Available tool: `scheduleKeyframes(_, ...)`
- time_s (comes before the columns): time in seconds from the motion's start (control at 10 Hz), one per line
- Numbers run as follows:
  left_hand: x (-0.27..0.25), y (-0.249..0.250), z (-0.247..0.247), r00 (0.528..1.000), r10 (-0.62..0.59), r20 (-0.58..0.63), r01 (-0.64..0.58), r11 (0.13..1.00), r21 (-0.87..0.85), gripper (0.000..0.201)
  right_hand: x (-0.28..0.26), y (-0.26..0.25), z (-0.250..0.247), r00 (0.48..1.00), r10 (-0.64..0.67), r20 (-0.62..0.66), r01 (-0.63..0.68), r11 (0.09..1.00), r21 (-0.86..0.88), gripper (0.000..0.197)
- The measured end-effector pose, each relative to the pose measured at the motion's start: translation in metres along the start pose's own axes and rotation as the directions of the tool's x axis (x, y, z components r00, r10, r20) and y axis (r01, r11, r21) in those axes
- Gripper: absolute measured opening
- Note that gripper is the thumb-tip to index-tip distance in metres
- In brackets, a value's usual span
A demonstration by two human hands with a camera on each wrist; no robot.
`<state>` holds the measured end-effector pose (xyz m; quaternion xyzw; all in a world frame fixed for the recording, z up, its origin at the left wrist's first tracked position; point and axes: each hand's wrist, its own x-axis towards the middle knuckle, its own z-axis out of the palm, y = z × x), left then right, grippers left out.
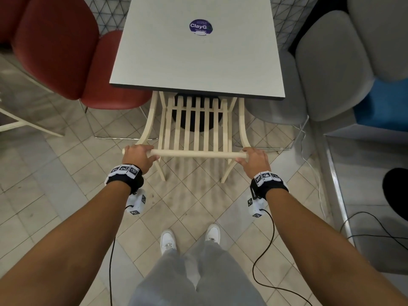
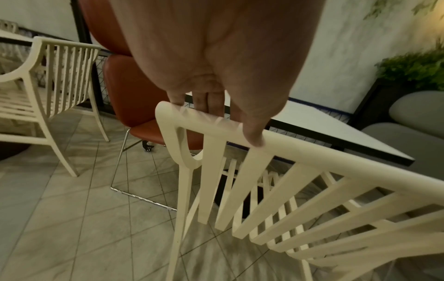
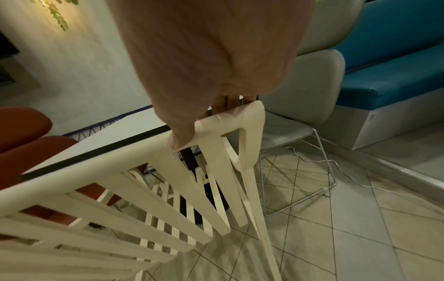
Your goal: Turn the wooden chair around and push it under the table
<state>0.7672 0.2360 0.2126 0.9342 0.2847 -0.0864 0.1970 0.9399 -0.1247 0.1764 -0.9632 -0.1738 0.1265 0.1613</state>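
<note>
With the left hand and right hand each curled over an end of the top rail, fingers wrapped round it for even steering, the wooden chair ahead of them faces inward, its seat partly beneath the table beyond.

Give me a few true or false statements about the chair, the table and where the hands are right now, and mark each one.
1. Both hands grip the chair's top rail. True: left hand, right hand.
2. The chair's back faces the table. False: the seat points under it, the back faces the person.
3. A round sticker lies on the table. True.
4. The red chair stands right of the table. False: it is on the left.
</note>
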Motion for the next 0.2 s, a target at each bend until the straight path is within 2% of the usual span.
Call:
scheduleKeyframes(0.1,-0.02,0.002,0.0,0.992,0.032,-0.125,-0.045,0.993,-0.107,0.037,-0.017,-0.005,-0.009,0.993,0.005,-0.122,0.011,0.992,0.126,0.035)
scheduleKeyframes(0.2,-0.053,-0.005,0.016,0.958,-0.062,-0.279,-0.02,0.959,-0.284,0.033,-0.042,0.003,-0.006,0.965,0.009,-0.262,0.047,0.977,0.206,0.023)
